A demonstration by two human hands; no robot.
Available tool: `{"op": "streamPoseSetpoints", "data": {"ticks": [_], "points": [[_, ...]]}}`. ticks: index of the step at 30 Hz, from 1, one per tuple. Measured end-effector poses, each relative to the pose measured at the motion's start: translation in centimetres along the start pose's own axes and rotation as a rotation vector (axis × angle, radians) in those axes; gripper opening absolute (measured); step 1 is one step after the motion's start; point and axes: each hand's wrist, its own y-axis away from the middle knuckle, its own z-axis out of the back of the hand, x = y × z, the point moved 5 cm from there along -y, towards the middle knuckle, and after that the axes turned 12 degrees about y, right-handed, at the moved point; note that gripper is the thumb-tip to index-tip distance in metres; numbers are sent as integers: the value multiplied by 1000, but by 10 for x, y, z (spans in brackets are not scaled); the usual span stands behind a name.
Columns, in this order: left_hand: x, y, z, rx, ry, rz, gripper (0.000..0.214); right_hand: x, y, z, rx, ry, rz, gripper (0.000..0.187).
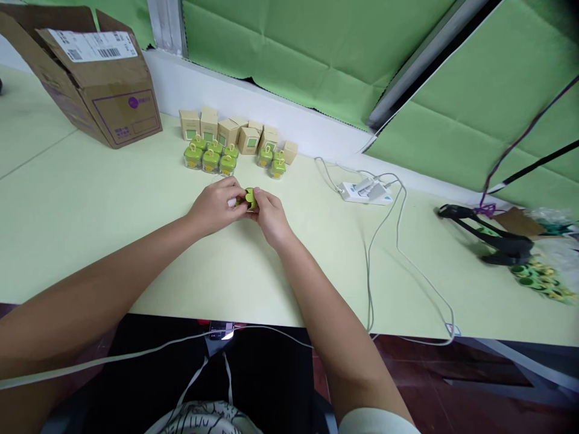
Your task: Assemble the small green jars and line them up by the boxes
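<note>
Small green piece [250, 199]: left hand [216, 205] and right hand [270, 214] are pinching it between their fingertips, just above the table [113, 199] at mid-table. Green-capped jars [211, 158] are standing beyond it, seemingly finished, with tan cartons [228, 131] waiting behind; the work is probably midway.

On the bench [90, 205], a carton [90, 78] sits at the far left, near the wall. To its right a row of small boxes [228, 129] lines the back edge, with small jars [210, 158] just before them (two jars stand slightly apart, to the right). Before the jars, the left grip [215, 205] and right grip [270, 217] meet around a small piece [250, 198]. Right of them lies a power strip [364, 191], its cable [375, 253] trailing to the near edge. A clamp [493, 238] lies far right.
</note>
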Motion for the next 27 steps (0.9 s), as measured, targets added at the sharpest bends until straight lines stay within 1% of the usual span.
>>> {"op": "streamPoseSetpoints", "data": {"ticks": [3,7,10,13,17,20,27], "points": [[-1,0,-1,15,6,-24,12,0,1,0,-4,29,12,52],[-4,0,-1,2,34,-38,13,-1,1,-1,-8,34,23,58],[-6,1,-2,15,44,-46,20,0,1,-2,-17,44,17,59],[-8,1,-4,23,-3,-99,26,2,4,-2,-20,53,7,58],[-8,1,-3,28,-110,-165,22,5,7,-5,6,19,21,56],[-7,0,-1,13,-136,-198,18,6,8,-7,10,-21,2,55],[-8,-2,6,-70,-124,-188,13,13,12,-9,41,-60,-25,54]]}}
